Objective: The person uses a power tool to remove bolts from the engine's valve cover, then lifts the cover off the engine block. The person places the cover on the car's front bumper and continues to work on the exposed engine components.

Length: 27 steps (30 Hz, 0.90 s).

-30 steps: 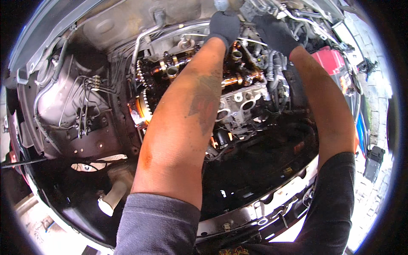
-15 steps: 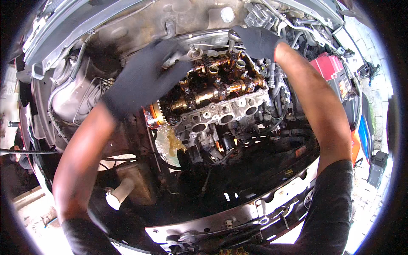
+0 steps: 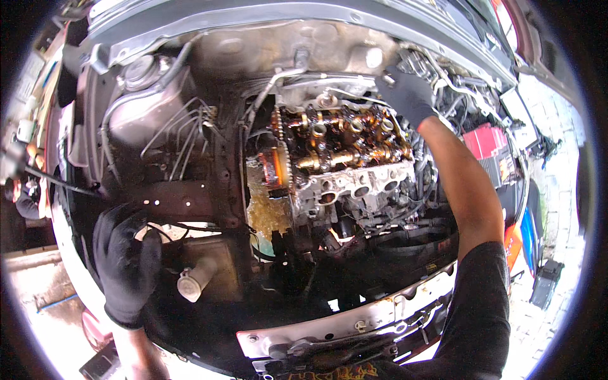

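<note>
An open engine head with two oily camshafts (image 3: 335, 126) fills the middle of the bay, with a toothed timing wheel (image 3: 282, 168) at its left end. My right hand (image 3: 408, 95), in a black glove, is curled at the back right of the head, by a small shiny metal piece that I cannot make out. My left hand (image 3: 126, 259), also gloved in black, is at the lower left, fingers loosely bent and apart, holding nothing visible. It is left of a pale filler neck (image 3: 196, 278).
A red battery (image 3: 484, 145) sits at the right of the bay. Hoses and metal lines (image 3: 183, 136) run on the left. A front crossmember (image 3: 342, 316) spans the near edge. Another person (image 3: 28, 202) shows at the far left, beyond the car's edge.
My left hand has come away from the engine's back, down to the lower left, uncovering the head. My right hand stays near the back right. The view has shifted, showing more at the left.
</note>
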Each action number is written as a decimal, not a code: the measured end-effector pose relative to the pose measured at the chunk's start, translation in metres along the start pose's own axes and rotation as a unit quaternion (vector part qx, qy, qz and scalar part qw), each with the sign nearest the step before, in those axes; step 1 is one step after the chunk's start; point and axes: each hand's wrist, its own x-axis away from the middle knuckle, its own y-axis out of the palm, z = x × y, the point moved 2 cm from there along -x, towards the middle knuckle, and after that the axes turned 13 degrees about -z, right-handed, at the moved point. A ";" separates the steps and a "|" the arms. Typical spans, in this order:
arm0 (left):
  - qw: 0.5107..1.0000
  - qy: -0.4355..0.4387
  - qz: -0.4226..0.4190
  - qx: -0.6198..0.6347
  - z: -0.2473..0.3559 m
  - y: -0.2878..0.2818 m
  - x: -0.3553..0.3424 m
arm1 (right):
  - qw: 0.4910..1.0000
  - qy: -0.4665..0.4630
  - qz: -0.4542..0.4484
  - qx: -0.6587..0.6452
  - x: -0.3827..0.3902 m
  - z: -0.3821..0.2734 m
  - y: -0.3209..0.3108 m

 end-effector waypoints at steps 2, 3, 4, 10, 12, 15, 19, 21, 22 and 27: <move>0.999 0.028 -0.007 0.015 -0.004 0.005 0.001 | 0.993 -0.016 -0.010 -0.113 0.002 0.006 -0.031; 0.999 0.045 -0.006 0.023 -0.001 0.004 0.002 | 0.983 -0.092 0.052 -0.151 0.000 0.011 -0.034; 0.998 0.061 -0.004 0.031 0.002 0.003 0.002 | 0.982 -0.091 0.029 -0.163 0.009 0.005 -0.042; 0.994 0.079 -0.040 0.071 -0.002 0.003 0.008 | 0.813 -0.191 -0.296 -0.463 0.153 -0.057 -0.076; 0.990 0.094 -0.053 0.086 0.003 0.004 0.016 | 0.798 -0.187 -0.353 -0.450 0.208 -0.094 -0.110; 0.973 0.159 -0.080 0.146 0.017 -0.003 0.018 | 0.745 -0.226 -0.347 -0.524 0.259 -0.116 -0.110; 0.943 0.226 -0.108 0.217 0.019 0.006 0.024 | 0.573 -0.164 -0.444 -0.669 0.289 -0.194 -0.113; 0.932 0.257 -0.114 0.230 0.026 0.006 0.023 | 0.614 -0.235 -0.371 -0.655 0.299 -0.229 -0.116; 0.939 0.241 -0.108 0.221 0.022 0.010 0.026 | 0.612 -0.224 -0.373 -0.661 0.301 -0.241 -0.117; 0.958 0.222 -0.035 0.179 0.023 0.009 0.031 | 0.606 -0.165 -0.314 -0.712 0.304 -0.259 -0.133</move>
